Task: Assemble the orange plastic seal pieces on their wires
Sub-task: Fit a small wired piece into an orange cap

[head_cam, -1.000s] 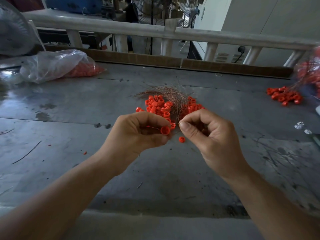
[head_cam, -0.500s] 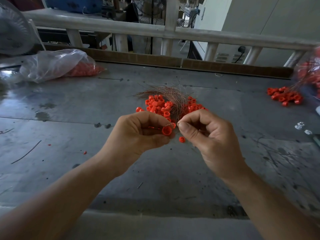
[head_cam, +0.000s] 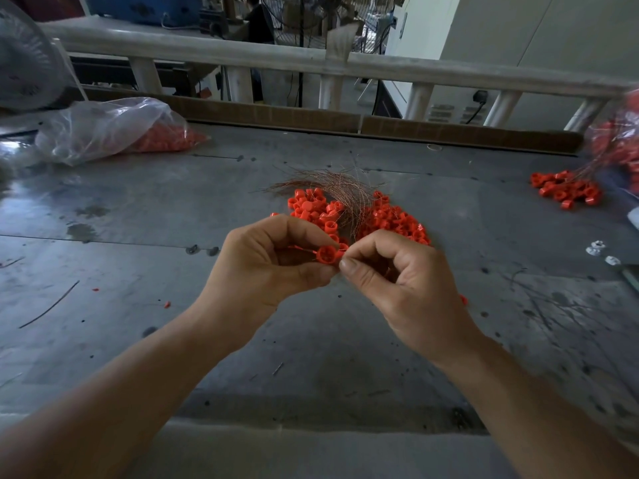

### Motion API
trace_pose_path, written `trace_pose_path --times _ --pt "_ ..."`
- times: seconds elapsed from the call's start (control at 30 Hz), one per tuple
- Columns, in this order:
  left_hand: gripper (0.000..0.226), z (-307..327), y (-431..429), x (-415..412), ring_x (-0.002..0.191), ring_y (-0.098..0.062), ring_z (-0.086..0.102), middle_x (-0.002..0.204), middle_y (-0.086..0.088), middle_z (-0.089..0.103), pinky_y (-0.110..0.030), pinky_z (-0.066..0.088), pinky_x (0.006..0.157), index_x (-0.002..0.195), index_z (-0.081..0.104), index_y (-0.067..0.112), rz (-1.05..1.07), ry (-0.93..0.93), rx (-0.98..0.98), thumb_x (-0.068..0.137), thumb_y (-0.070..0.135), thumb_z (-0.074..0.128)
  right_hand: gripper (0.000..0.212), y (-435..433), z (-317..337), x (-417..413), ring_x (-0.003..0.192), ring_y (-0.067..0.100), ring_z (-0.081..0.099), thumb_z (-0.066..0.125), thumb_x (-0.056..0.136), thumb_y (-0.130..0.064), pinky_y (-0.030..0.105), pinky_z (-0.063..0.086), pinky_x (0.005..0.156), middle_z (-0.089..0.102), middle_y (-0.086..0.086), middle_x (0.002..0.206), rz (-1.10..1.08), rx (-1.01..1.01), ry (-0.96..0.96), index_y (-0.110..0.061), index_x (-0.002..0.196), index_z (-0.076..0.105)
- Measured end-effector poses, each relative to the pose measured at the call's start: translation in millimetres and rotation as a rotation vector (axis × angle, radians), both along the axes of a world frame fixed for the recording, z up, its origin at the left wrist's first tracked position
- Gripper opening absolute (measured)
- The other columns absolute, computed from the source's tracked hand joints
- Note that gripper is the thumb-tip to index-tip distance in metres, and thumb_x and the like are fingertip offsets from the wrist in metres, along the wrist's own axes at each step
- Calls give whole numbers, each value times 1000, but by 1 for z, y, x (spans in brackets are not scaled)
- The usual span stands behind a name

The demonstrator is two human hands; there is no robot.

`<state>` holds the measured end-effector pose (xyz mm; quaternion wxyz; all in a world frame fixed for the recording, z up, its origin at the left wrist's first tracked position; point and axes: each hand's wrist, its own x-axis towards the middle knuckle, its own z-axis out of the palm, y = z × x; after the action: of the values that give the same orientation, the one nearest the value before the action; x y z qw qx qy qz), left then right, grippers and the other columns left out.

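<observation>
1. Holds one orange seal piece (head_cam: 326, 255) in the left hand (head_cam: 273, 264), thumb beneath and forefinger curled over the top, raised above the grey table (head_cam: 138, 219).
2. Turns the piece's round face toward the camera, so that its short axis points up at the viewer; squat and ring-like, with no long axis of its own.
3. Carries a thin wire (head_cam: 299, 248) through the piece, long axis roughly left to right, one end running into the left palm.
4. Pinches the wire's other end with the right hand (head_cam: 404, 288), thumb and forefinger tips tight against the piece's right edge; hardly any strand visible there.
5. Keeps both hands close together, thumb tips just about touching.
6. Directly behind the hands: a loose pile of orange pieces (head_cam: 394, 223) on the table, with a bundle of copper wires (head_cam: 339, 184) lying across it.
7. Far left: a clear plastic bag (head_cam: 103, 129) with more orange pieces inside.
8. Far right: a smaller heap of wired seals (head_cam: 567, 191), well apart from the hands.
</observation>
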<state>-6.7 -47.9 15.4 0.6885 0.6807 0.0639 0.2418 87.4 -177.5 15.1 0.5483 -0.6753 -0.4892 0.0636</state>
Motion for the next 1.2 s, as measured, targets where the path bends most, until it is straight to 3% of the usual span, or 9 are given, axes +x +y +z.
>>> trace_pose_path --times 0.53,0.8,1.2 --pt "26 0 1 0 74 -13 69 79 -3 73 -18 53 67 75 75 17 -55 -21 -86 48 16 74 12 -2 3 1 44 0 40 61 74 -24 11 32 44 50 -12 48 -24 -43 127 -21 62 61" --pt "31 -2 1 1 82 -18 70 86 -9 73 -20 54 70 90 71 7 -127 -20 -228 62 2 60 13 -5 5 4 44 -1 43 63 75 -19 11 35 44 54 -11 50 -76 -36 144 -21 62 61" --pt "30 2 0 -1 81 -19 70 85 -8 73 -20 54 71 82 75 13 -120 -18 -220 53 14 69 12 -6 8 1 44 0 43 62 73 -23 12 35 44 53 -11 49 -74 -44 151 -21 61 61"
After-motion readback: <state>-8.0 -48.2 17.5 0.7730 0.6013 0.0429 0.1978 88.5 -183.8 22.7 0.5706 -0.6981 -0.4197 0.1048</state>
